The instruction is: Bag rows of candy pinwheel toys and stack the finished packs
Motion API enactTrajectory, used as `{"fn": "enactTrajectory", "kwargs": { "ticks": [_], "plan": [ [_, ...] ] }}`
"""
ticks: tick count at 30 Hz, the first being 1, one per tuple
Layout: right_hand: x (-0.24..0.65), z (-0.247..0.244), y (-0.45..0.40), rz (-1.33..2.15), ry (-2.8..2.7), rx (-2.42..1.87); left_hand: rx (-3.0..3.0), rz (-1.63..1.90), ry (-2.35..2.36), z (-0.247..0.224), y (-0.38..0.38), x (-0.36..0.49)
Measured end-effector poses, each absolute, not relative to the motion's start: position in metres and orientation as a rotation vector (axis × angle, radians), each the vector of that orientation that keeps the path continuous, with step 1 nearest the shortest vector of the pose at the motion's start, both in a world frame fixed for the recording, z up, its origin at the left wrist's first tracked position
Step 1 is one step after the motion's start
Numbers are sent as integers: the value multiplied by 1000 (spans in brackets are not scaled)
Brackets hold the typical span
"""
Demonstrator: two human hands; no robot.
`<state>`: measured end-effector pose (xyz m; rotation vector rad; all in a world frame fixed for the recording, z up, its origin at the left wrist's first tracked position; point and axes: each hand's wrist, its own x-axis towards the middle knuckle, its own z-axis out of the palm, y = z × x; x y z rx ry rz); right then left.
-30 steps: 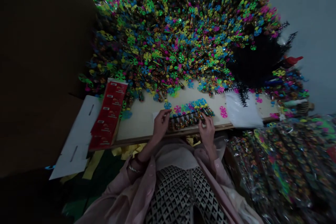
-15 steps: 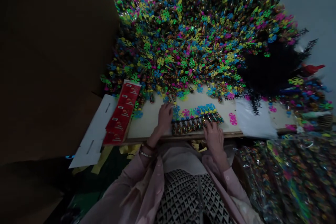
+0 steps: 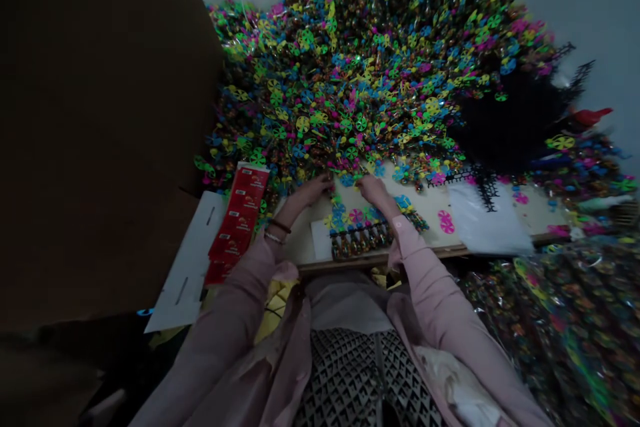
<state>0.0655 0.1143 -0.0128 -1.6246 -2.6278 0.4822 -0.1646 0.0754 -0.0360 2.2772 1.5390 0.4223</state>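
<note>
My left hand [image 3: 316, 189] is at the front edge of a big heap of small toys [image 3: 350, 93], fingers bent together by a dark toy; what they hold is hidden. Just to the right, my right hand [image 3: 374, 191] has its fingertips drawn together at a small yellow-green piece I cannot make out. Below the hands, a row of small clear bottle-shaped toys [image 3: 357, 242] lies side by side near the table's front edge, with blue, pink and yellow pinwheel tops. My right forearm passes over its right part.
Red printed cards [image 3: 239, 217] overlap a white slotted board [image 3: 187, 263] on the left. To the right are a loose pink pinwheel [image 3: 446, 221], clear plastic bags [image 3: 475, 220] and black netting-like strips [image 3: 486, 190]. Packed toys [image 3: 565, 327] fill the lower right. A large brown box [image 3: 100, 133] stands left.
Both hands have left the row of toys and moved forward to the heap's front edge. The row now shows more fully, with a white sheet at its left end.
</note>
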Motion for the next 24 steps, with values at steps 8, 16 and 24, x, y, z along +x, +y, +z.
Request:
{"fn": "enactTrajectory", "kwargs": {
  "ticks": [8, 16, 24],
  "plan": [
    [58, -18, 144, 433, -2380, -1803, 2673, 93, 1530, -49, 59, -156],
    [107, -6, 133, 502, -2249, -1758, 2173, 517, 1937, -17, 36, -155],
    [195, 7, 27, 435, -1856, -1527, 1530, 964, 1681, -17, -46, -101]
  ]
}}
